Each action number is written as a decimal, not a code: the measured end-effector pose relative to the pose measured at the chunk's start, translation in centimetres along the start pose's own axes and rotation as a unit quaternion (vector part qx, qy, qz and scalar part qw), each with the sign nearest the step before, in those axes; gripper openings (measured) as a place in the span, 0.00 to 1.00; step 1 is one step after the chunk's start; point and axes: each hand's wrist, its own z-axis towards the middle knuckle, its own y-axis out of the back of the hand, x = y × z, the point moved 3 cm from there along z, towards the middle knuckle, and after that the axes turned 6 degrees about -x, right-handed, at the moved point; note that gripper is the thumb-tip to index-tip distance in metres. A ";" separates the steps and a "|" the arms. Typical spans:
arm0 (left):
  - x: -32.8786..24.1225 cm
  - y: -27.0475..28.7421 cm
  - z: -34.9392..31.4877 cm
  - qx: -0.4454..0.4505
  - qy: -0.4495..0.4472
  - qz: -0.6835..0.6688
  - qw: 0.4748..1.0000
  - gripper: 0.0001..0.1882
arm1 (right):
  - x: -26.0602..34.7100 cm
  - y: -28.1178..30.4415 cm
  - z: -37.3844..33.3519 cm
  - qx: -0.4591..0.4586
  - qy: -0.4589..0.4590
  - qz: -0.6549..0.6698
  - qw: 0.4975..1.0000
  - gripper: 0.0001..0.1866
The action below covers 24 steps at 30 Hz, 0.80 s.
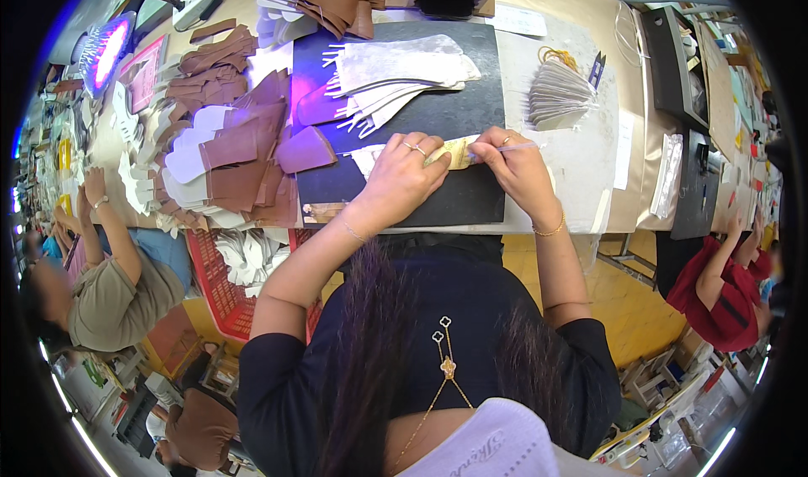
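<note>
On the black cutting board (459, 204), my left hand (400, 181) presses down on a narrow, yellowish, curved strip (459, 151), thumb and fingers along it. A pale end of a piece shows left of that hand; whether it is the same strip I cannot tell. My right hand (518, 172) pinches a slim, pale pen-like tool (520, 146) at the strip's right end. Its tip is hidden by the fingers. Just beyond my hands lies a fanned stack of white curved pieces (404, 63) with thin tabs at their left ends. A rounded brown piece (305, 151) lies at the board's left edge.
Left are piles of brown and white cut pieces (231, 157) and a lit lamp (108, 54). Right are a fan of grey pieces (560, 96), a dark pointed tool (598, 70) and a black box (673, 65). A red basket (223, 296) stands below. Co-workers sit at both sides.
</note>
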 end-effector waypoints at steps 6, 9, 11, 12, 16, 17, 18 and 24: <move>-0.4 -0.1 0.2 -0.010 0.002 0.011 1.000 0.09 | 0.8 -1.1 0.5 0.010 0.148 -0.125 0.981 0.13; -0.5 -0.1 0.1 -0.009 0.005 0.016 1.000 0.09 | 0.8 -1.3 1.3 0.028 0.172 -0.166 0.971 0.13; -0.5 0.0 0.1 -0.005 0.007 0.018 1.000 0.09 | 0.5 -1.0 2.2 0.006 0.164 -0.198 0.966 0.11; -0.5 0.0 0.0 -0.002 0.007 0.018 1.000 0.10 | 0.4 -0.8 2.4 -0.002 0.154 -0.215 0.964 0.11; -0.4 0.0 -0.1 -0.005 0.011 0.007 1.000 0.10 | 0.9 0.1 2.2 -0.127 0.203 -0.195 0.951 0.06; -0.4 0.0 -0.1 -0.003 0.010 0.011 1.000 0.10 | 0.8 0.2 2.0 -0.134 0.185 -0.175 0.958 0.07; -0.4 -0.1 -0.1 -0.001 0.013 0.013 1.000 0.10 | 0.7 0.3 1.7 -0.137 0.164 -0.159 0.964 0.10; 0.7 1.6 0.0 0.003 0.090 -0.070 0.993 0.11 | -0.1 -0.3 0.3 -0.164 0.165 -0.201 0.951 0.12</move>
